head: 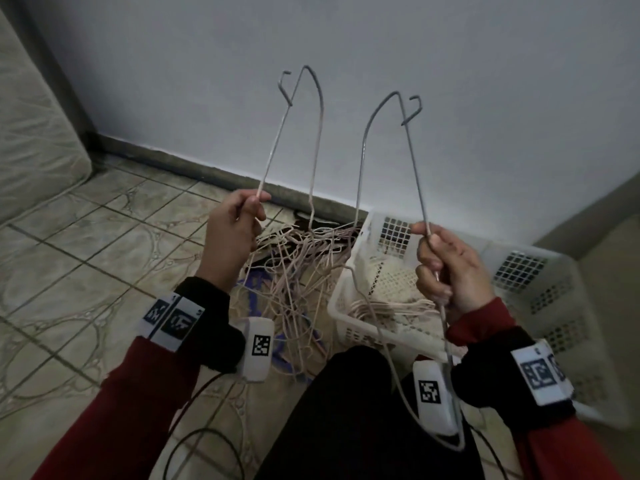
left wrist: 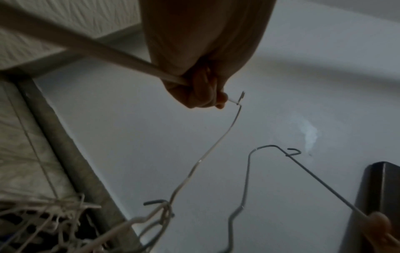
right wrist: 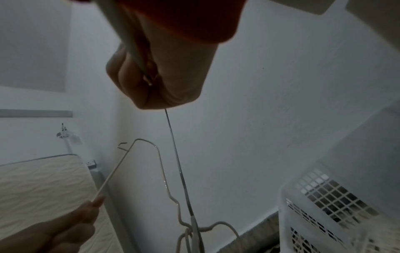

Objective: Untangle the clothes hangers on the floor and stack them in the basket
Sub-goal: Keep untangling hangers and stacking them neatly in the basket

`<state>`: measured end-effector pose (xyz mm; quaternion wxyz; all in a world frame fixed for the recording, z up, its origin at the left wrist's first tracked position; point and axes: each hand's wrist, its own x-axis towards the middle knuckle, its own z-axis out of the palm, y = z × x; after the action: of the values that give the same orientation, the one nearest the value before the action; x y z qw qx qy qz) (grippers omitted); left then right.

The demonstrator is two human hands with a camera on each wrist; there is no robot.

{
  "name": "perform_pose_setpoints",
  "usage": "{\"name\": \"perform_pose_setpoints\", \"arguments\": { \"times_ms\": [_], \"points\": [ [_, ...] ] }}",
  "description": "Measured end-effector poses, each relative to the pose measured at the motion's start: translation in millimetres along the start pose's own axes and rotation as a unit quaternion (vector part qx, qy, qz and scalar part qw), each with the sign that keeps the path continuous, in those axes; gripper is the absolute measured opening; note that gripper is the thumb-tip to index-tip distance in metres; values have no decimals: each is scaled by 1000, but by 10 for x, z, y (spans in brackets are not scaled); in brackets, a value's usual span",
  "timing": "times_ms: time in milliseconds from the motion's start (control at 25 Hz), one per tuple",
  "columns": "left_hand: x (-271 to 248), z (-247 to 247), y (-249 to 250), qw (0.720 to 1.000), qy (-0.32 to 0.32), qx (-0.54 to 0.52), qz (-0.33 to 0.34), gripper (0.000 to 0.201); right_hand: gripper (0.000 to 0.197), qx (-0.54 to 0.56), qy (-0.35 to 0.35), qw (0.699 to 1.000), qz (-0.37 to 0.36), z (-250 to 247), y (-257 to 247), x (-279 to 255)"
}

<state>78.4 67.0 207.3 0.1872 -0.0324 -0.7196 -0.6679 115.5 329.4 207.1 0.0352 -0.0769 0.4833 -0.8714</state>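
The left hand (head: 232, 233) is pinching the straight bar of a pale wire hanger (head: 313, 161) between thumb and curled fingers, holding it raised in front of the wall (head: 415, 81) with its hooked end uppermost. The right hand (head: 446, 271) is gripping the bar of a grey wire hanger (head: 414, 168) in a closed fist, and this one too is standing up against the wall, its hook near the other's but apart from it. The lower ends of both hangers are running down into a tangled heap of pale hangers (head: 294, 271) that is lying on the tiled floor (head: 86, 237), close to the dark skirting strip (head: 194, 168) at the foot of the wall.

Just to the right of the heap, a white lattice basket (head: 540, 292) is sitting on the floor near the room's right corner, its near left corner touching the heap. A flat stack of pale hangers (head: 391, 306) is lying inside it, along the near side.

The floor is showing beige tiles with a swirling pattern and dark grout lines. A quilted mattress (head: 31, 133) is leaning at the left edge of the floor. The wall is plain and bluish white. A black cable (head: 194, 441) is looping over the tiles near the person's dark-trousered knee (head: 353, 410). Both wrists are wearing black bands with printed markers over red sleeves.
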Motion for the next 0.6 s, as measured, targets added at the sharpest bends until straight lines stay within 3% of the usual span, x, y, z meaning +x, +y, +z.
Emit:
{"name": "perform_pose_setpoints", "arguments": {
  "times_ms": [200, 280, 480, 600],
  "points": [
    [-52, 407, -139, 998, -22, -17, -47, 26, 24, -7, 24, 999, -21, -76, 67, -47],
    [-83, 564, -174, 996, -26, -44, -66, 24, 17, -32, 38, 998, -30, -98, 116, -56],
    [-159, 825, -170, 985, -59, -109, -118, 21, 30, -124, 64, 990, -30, -192, 230, -81],
    [-272, 1026, -182, 978, -102, -118, -143, 20, 31, -114, 97, 988, -35, -295, 292, -89]
  ]
}}
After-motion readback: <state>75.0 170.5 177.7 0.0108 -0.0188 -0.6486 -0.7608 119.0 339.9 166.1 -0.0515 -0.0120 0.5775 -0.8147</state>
